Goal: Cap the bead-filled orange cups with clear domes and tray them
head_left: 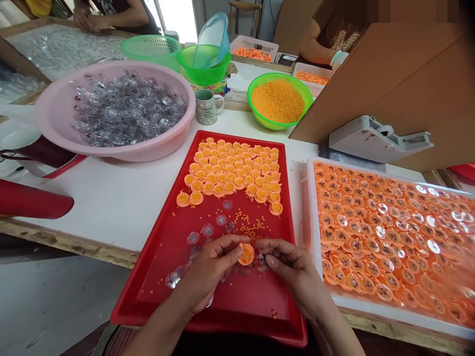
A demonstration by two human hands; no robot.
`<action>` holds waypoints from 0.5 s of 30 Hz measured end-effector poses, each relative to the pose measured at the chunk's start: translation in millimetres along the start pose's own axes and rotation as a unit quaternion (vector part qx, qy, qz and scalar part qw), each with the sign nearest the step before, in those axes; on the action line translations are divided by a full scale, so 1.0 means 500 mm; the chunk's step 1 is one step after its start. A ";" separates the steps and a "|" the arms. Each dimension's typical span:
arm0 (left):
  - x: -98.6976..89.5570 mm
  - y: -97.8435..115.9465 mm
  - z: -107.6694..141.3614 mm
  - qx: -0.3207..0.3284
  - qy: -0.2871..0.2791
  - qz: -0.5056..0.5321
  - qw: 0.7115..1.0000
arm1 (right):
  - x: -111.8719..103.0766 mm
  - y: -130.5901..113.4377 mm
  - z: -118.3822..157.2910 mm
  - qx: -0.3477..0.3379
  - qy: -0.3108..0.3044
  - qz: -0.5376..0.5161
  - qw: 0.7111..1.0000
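Note:
Over the front half of a red tray (260,309), my left hand (211,267) pinches a small orange plastic cup-shaped piece (246,254) with orange bits inside. Just to its right, my right hand (291,267) holds a clear domed cover (261,258) with a dark print between thumb and fingers. The cover and the orange piece are close together but apart. Rows of similar orange pieces (222,168) fill the tray's far half. Loose clear covers (208,230) lie left of centre, some hidden by my left hand. Tiny orange beads (250,223) are scattered beyond my hands.
A pink basin (174,133) heaped with clear covers stands at left, beside a mug (206,108). A green bowl (274,123) holds orange beads. At right, a white tray (310,222) carries covered orange pieces beside a cardboard panel (374,89). Two other people sit across.

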State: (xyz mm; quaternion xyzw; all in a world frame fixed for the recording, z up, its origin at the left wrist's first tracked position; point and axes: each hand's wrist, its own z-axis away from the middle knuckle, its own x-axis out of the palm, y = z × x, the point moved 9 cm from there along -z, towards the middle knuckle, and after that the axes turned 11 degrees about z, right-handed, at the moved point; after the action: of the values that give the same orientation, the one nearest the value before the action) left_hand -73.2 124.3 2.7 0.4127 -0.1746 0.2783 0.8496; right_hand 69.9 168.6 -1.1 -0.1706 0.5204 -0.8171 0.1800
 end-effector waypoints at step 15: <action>0.027 -0.013 -0.008 0.001 -0.008 -0.012 1.000 | -0.006 0.009 -0.009 0.000 0.064 0.056 0.996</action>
State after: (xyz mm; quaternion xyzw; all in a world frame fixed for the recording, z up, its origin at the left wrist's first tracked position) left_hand -58.3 128.7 3.4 0.4175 -0.1759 0.2648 0.8512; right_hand 71.2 171.6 -7.4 -0.0885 0.5396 -0.8151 0.1913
